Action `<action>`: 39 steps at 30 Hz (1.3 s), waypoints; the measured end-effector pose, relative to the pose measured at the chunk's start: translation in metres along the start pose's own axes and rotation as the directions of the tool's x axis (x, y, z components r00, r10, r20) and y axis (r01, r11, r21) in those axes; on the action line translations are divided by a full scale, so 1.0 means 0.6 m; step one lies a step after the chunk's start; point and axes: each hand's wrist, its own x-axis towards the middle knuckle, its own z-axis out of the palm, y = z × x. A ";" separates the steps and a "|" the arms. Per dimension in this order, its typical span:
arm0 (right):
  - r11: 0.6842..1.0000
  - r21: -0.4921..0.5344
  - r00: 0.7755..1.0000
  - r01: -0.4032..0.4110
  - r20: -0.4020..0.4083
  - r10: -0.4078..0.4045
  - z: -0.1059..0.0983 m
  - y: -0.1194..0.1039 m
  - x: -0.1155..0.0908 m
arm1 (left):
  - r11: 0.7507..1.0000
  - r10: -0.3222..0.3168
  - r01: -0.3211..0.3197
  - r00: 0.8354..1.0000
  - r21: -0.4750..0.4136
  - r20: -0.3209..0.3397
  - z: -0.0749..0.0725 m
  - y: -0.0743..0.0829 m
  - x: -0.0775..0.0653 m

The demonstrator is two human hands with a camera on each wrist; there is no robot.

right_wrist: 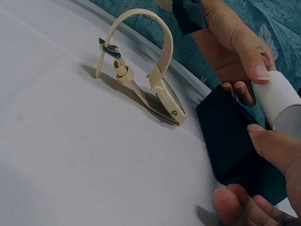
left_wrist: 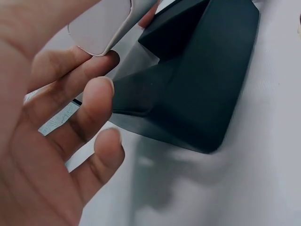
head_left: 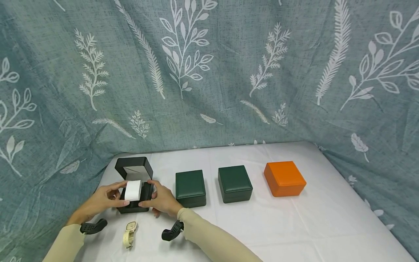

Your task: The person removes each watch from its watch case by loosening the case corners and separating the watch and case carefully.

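Observation:
A black watch box [head_left: 146, 193] stands with its lid raised at the left of the table. Between thumb and fingers, my left hand [head_left: 98, 201] pinches a white watch cushion [head_left: 132, 190] just over the box's opening. From the right side, my right hand [head_left: 165, 200] grips the box, its thumb on the front edge in the right wrist view. A cream-strapped watch [head_left: 129, 234] lies in front of the box, its band curved and buckle end up in the right wrist view.
Two closed dark green boxes [head_left: 191, 189] [head_left: 235, 183] stand right of the black box. Further right is a closed orange box [head_left: 284, 178]. A white cloth [head_left: 327, 218] covers the table, and a teal leaf-patterned curtain [head_left: 229, 72] hangs behind it.

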 end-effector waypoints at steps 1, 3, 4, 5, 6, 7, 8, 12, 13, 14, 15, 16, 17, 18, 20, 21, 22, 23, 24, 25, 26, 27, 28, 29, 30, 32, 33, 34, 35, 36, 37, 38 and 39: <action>1.000 0.002 1.000 0.000 -0.001 0.000 0.000 0.000 0.000 | 1.000 -0.001 0.001 1.000 0.005 -0.003 0.000 -0.001 0.001; 1.000 0.004 1.000 -0.002 0.000 0.002 0.000 0.000 0.001 | 1.000 -0.003 0.003 1.000 0.008 -0.005 0.000 -0.001 0.002; 1.000 0.005 1.000 -0.003 0.000 0.003 0.000 0.000 0.001 | 1.000 -0.003 0.003 1.000 0.012 -0.005 0.001 -0.001 0.003; 1.000 0.006 1.000 -0.003 0.001 0.003 0.000 0.000 0.001 | 1.000 -0.001 0.001 1.000 0.015 -0.004 0.001 -0.001 0.004; 1.000 0.007 1.000 -0.003 0.001 0.003 0.000 0.001 0.001 | 1.000 0.001 -0.001 1.000 0.019 0.001 0.001 -0.001 0.005; 1.000 0.006 1.000 -0.002 0.001 0.002 0.000 0.001 0.001 | 1.000 -0.002 0.002 1.000 0.021 0.000 0.002 -0.001 0.005; 1.000 0.005 1.000 -0.002 0.002 0.002 0.000 0.002 0.002 | 1.000 -0.002 0.001 1.000 0.028 0.003 0.002 0.000 0.006; 1.000 0.005 1.000 0.000 0.003 0.000 0.000 0.003 0.001 | 0.999 -0.001 0.001 1.000 0.055 0.012 0.004 0.003 0.008; 1.000 0.005 1.000 -0.001 0.004 0.001 0.000 0.002 0.001 | 0.998 -0.004 0.003 1.000 0.060 0.013 0.004 0.003 0.009; 1.000 0.007 1.000 -0.002 0.006 0.002 -0.001 0.002 0.000 | 0.997 -0.002 0.000 1.000 0.071 0.016 0.005 0.004 0.009; 1.000 0.009 1.000 -0.003 0.007 0.003 -0.001 0.001 0.000 | 0.997 -0.003 0.002 1.000 0.078 0.015 0.005 0.004 0.010; 1.000 0.009 1.000 -0.004 0.008 0.004 -0.001 0.001 -0.001 | 0.996 -0.008 0.007 1.000 0.087 0.012 0.006 0.005 0.011; 1.000 0.011 1.000 -0.005 0.009 0.004 -0.001 0.000 -0.001 | 0.995 -0.009 0.007 1.000 0.098 0.013 0.006 0.006 0.011; 1.000 0.011 1.000 -0.004 0.009 0.004 -0.001 -0.001 -0.002 | 0.994 -0.007 0.006 1.000 0.113 0.011 0.006 0.006 0.012; 1.000 0.010 1.000 -0.003 0.009 0.003 -0.002 -0.001 -0.002 | 0.991 -0.004 0.002 1.000 0.132 0.011 0.006 0.007 0.013; 1.000 0.008 1.000 -0.003 0.008 0.003 -0.002 -0.002 -0.002 | 0.990 0.001 -0.003 1.000 0.141 0.013 0.005 0.008 0.013; 1.000 0.005 1.000 -0.001 0.008 0.001 -0.003 -0.002 -0.002 | 0.989 0.006 -0.008 1.000 0.149 0.015 0.005 0.008 0.014; 1.000 0.001 1.000 0.003 0.007 -0.003 -0.003 -0.002 -0.002 | 0.988 0.019 -0.022 1.000 0.156 0.021 0.004 0.008 0.014; 1.000 -0.003 1.000 0.003 0.006 -0.003 -0.003 -0.002 -0.002 | 0.987 0.026 -0.029 0.999 0.161 0.020 0.003 0.008 0.014; 1.000 -0.005 1.000 0.003 0.005 -0.003 -0.003 -0.002 -0.002 | 0.986 0.033 -0.036 0.999 0.161 0.023 0.003 0.007 0.014; 1.000 -0.009 1.000 0.003 0.005 -0.003 -0.003 -0.002 -0.002 | 0.986 0.039 -0.042 0.999 0.160 0.023 0.002 0.006 0.014; 1.000 -0.011 1.000 0.002 0.004 -0.002 -0.003 -0.002 -0.002 | 0.986 0.046 -0.049 0.999 0.161 0.023 0.002 0.005 0.014; 1.000 -0.013 1.000 0.001 0.004 -0.001 -0.003 -0.001 -0.001 | 0.986 0.052 -0.055 0.998 0.160 0.022 0.001 0.004 0.014; 1.000 -0.016 1.000 0.000 0.003 0.000 -0.003 -0.001 -0.001 | 0.985 0.059 -0.061 0.998 0.159 0.022 0.001 0.003 0.014; 1.000 -0.016 1.000 -0.004 0.004 0.004 -0.003 -0.001 -0.001 | 0.985 0.061 -0.063 0.998 0.159 0.018 0.000 0.002 0.014; 1.000 -0.016 1.000 -0.004 0.006 0.004 -0.002 0.000 0.000 | 0.984 0.072 -0.072 0.997 0.162 0.011 -0.001 0.000 0.013; 1.000 -0.017 1.000 -0.002 0.007 0.002 -0.002 0.000 0.000 | 0.982 0.078 -0.079 0.997 0.171 0.009 -0.001 -0.001 0.012; 1.000 -0.018 1.000 0.001 0.009 -0.001 -0.002 0.001 0.000 | 0.980 0.084 -0.084 0.996 0.178 0.005 -0.002 -0.001 0.012; 1.000 -0.019 1.000 0.005 0.011 -0.005 -0.002 0.001 0.000 | 0.979 0.090 -0.088 0.996 0.184 0.001 -0.002 -0.001 0.011; 1.000 -0.019 1.000 0.011 0.012 -0.011 -0.002 0.001 0.000 | 0.978 0.092 -0.090 0.996 0.189 -0.004 -0.002 -0.001 0.011; 1.000 -0.018 1.000 0.017 0.014 -0.016 -0.003 0.001 0.000 | 0.977 0.097 -0.094 0.995 0.193 -0.004 -0.002 -0.001 0.011; 1.000 -0.018 1.000 0.023 0.015 -0.023 -0.003 0.001 -0.001 | 0.976 0.096 -0.094 0.995 0.195 -0.002 -0.003 -0.001 0.010; 1.000 -0.019 1.000 0.025 0.017 -0.025 -0.003 0.001 -0.001 | 0.976 0.094 -0.093 0.996 0.195 0.001 -0.003 -0.001 0.010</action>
